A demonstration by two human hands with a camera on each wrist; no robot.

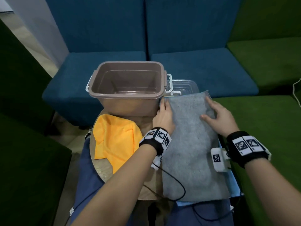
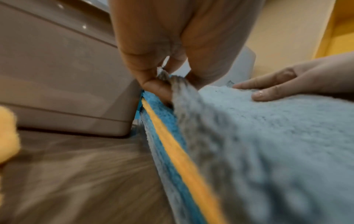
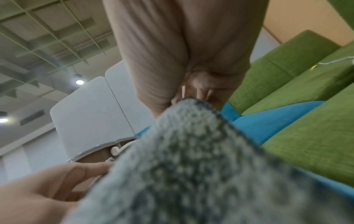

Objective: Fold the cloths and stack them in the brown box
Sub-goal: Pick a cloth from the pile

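Grey cloth [image 1: 192, 144] lies on the table beside the empty brown box [image 1: 128, 85]. Left hand [image 1: 163, 118] pinches its far left corner; right hand [image 1: 219, 117] rests flat on top. Soft, light, floppy: best taken by corners.

- Brown box [image 1: 128, 95]: smooth plastic, faint sheen, white plastic handles.
- Grey cloth [image 1: 192, 154]: thick, fluffy pile, matt.
- Orange cloth [image 1: 114, 141]: thin, fine-woven, matt, creased.
- Blue cloth [image 2: 162, 125] under the grey: plush pile.
- Desk [image 1: 99, 170]: wood-grain, matt.
- Clear lid [image 1: 184, 86]: glossy, see-through plastic.
- Blue chairs [image 1: 203, 69], green sofa [image 1: 268, 128]: coarse woven fabric.
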